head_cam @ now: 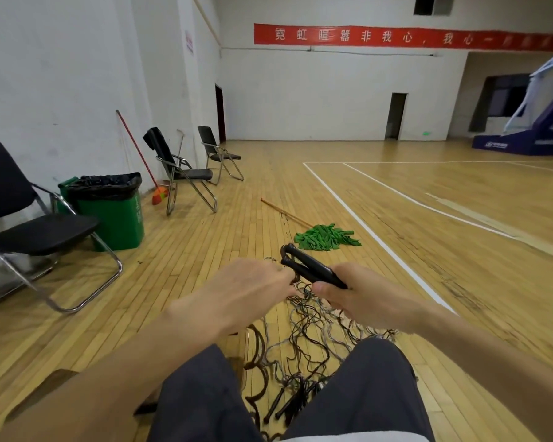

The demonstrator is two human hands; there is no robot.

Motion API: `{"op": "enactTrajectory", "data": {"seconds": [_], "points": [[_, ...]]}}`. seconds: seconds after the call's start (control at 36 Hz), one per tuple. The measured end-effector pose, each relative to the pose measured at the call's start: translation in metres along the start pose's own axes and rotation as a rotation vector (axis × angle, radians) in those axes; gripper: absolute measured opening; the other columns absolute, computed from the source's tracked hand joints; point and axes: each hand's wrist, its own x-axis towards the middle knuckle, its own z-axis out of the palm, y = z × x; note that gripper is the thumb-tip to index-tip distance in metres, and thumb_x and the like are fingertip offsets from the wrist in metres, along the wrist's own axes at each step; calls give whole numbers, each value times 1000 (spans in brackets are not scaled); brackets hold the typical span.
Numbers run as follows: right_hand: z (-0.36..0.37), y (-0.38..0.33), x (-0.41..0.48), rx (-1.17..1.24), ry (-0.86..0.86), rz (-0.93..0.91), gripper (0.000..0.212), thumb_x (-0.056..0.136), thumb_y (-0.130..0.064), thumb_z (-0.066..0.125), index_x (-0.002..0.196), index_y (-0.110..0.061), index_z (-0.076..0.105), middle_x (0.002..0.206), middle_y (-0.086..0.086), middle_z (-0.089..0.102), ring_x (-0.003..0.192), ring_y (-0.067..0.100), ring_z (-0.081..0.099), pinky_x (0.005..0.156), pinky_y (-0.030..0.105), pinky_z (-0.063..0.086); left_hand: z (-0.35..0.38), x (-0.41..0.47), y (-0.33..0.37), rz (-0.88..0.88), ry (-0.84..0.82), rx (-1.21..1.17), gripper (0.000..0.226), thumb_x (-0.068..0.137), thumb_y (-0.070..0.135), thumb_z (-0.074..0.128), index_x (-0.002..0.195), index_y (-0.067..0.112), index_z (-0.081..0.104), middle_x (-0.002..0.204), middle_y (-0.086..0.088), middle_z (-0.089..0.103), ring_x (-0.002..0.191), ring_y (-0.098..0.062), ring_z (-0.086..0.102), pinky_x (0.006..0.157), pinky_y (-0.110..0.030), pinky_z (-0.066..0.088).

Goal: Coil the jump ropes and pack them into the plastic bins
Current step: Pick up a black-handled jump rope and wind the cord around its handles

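Two black jump rope handles (307,266) are held side by side in my right hand (361,295), pointing up and away to the left. My left hand (249,285) pinches the thin cord right beside the handles' far ends. A tangle of thin jump ropes (304,339) lies on the wooden floor between my knees, with more black handles (284,406) near the bottom. A clear plastic bin edge (246,349) shows faintly between my legs; its contents are hard to make out.
A green mop (326,237) with a wooden stick lies on the floor just beyond my hands. A green trash bin (109,208) and folding chairs (186,173) stand along the left wall. A broom (158,194) leans there. White court lines (380,244) run to the right.
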Motion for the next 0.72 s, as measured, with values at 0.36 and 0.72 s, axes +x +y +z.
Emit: {"op": "enactTrajectory", "data": {"seconds": [0.36, 0.72], "points": [[-11, -17, -17, -193, -340, -55, 22, 105, -38, 51, 90, -22, 52, 69, -8, 48, 52, 7, 41, 53, 24, 38, -36, 7, -21, 218, 146, -474, 37, 89, 50, 58, 90, 19, 77, 78, 11, 68, 72, -7, 61, 69, -13, 42], [-14, -22, -24, 36, -399, -248, 23, 102, -41, 54, 106, -19, 51, 76, 0, 46, 58, 9, 43, 55, 26, 41, -40, 7, -20, 42, 69, -573, 14, 97, 45, 52, 84, 40, 51, 67, 10, 59, 62, -4, 56, 59, -16, 42]]}}
